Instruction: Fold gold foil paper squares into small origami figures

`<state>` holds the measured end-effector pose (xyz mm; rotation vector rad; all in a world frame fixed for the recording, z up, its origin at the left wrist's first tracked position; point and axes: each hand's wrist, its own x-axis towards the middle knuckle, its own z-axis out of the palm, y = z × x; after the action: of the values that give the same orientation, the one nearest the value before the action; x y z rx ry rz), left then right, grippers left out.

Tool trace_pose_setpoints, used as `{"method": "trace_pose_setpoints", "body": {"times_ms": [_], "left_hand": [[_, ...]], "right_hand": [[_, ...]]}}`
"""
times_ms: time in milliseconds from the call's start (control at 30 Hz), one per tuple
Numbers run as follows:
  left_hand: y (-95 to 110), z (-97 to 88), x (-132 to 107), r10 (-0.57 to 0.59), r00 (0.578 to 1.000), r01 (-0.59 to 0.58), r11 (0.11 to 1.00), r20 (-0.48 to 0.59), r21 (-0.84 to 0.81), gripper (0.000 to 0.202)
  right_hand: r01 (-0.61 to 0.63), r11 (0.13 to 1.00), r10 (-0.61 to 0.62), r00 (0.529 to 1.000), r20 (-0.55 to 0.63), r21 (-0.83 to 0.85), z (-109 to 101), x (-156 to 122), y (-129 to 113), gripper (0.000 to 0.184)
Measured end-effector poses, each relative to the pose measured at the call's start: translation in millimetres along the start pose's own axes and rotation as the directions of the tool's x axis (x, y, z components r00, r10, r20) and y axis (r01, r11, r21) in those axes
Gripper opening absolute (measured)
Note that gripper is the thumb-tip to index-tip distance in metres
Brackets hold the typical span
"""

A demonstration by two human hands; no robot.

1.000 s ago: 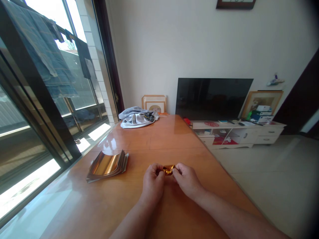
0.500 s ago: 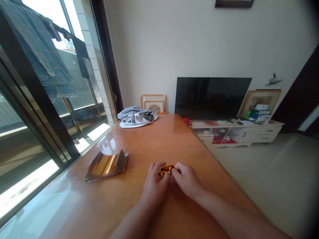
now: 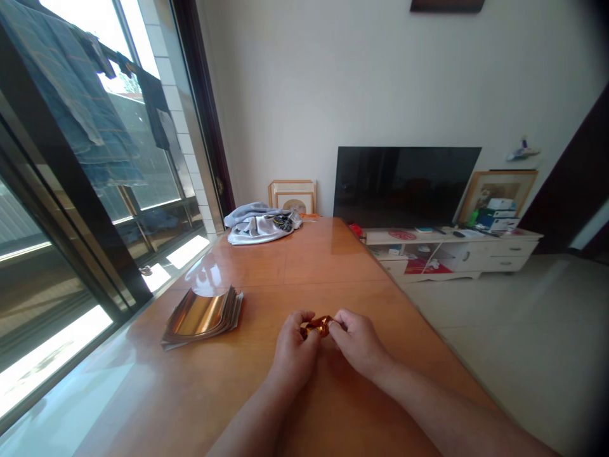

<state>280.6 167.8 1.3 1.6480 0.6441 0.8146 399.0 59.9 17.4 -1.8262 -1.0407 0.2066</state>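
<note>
Between my two hands is a piece of shiny gold foil paper (image 3: pixel 323 325), folded and crumpled into a small shape just above the table. My left hand (image 3: pixel 295 349) grips its left end, thumb in front and fingers curled behind. At the right end, my right hand (image 3: pixel 356 339) pinches the foil between thumb and curled fingers. Part of the foil is hidden by the fingers. To the left of my hands lies a stack of gold foil sheets (image 3: pixel 202 314), its edges curling up.
The glossy wooden table (image 3: pixel 323 260) stretches away toward the wall. At its far end lies a bundle of grey cloth (image 3: pixel 261 225), with framed pictures (image 3: pixel 292 195) behind it. A television (image 3: pixel 406 187) stands on a white cabinet (image 3: pixel 492 254) at right. Glass sliding doors (image 3: pixel 95 190) line the left.
My left hand has shifted slightly, and its thumb has moved a little left along the foil, uncovering more of the middle. The right hand keeps its pinch nearly in place.
</note>
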Motion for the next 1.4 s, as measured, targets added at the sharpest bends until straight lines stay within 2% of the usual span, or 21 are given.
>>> {"method": "trace_pose_setpoints", "body": {"times_ms": [133,300,433,600,900,1100,1267,1400], "left_hand": [[4.6,-0.5,-0.9,-0.049,0.999,0.049,0.998,0.008,-0.031,0.026],[1.8,-2.9,2.5,-0.018,0.996,0.015,0.999,-0.088,-0.042,0.014],[-0.3,-3.2,3.9,-0.017,0.997,0.016,1.000,-0.072,-0.025,0.005],[0.1,-2.8,2.9,-0.042,0.999,0.042,0.998,-0.008,-0.042,0.005],[2.1,-3.9,3.4,-0.033,0.994,0.026,0.997,-0.105,-0.073,0.009],[2.7,-3.4,3.2,-0.022,0.997,0.017,0.998,-0.075,-0.067,0.007],[8.6,-1.3,1.3,-0.090,0.995,0.080,0.978,-0.042,-0.190,0.024],[12.1,1.7,-0.9,-0.133,0.988,0.151,0.910,0.072,-0.387,0.037]], "right_hand": [[-0.006,1.000,0.006,1.000,-0.007,-0.005,-2.3,0.8,1.9,0.025],[0.005,1.000,-0.005,1.000,-0.013,0.008,-3.9,0.9,2.2,0.026],[0.010,1.000,-0.010,1.000,-0.010,0.009,-3.5,0.2,1.6,0.026],[0.001,1.000,-0.001,1.000,0.009,0.003,-0.5,-0.7,3.1,0.025],[0.023,1.000,-0.023,1.000,0.019,0.010,-0.9,-1.3,1.2,0.027],[0.007,0.999,-0.008,0.999,0.033,0.037,-3.1,-2.2,-0.9,0.021],[0.067,0.996,-0.065,0.997,-0.034,0.058,-0.2,-2.3,3.8,0.014],[0.129,0.992,-0.128,0.988,-0.082,0.010,-0.2,-0.9,10.5,0.013]]}}
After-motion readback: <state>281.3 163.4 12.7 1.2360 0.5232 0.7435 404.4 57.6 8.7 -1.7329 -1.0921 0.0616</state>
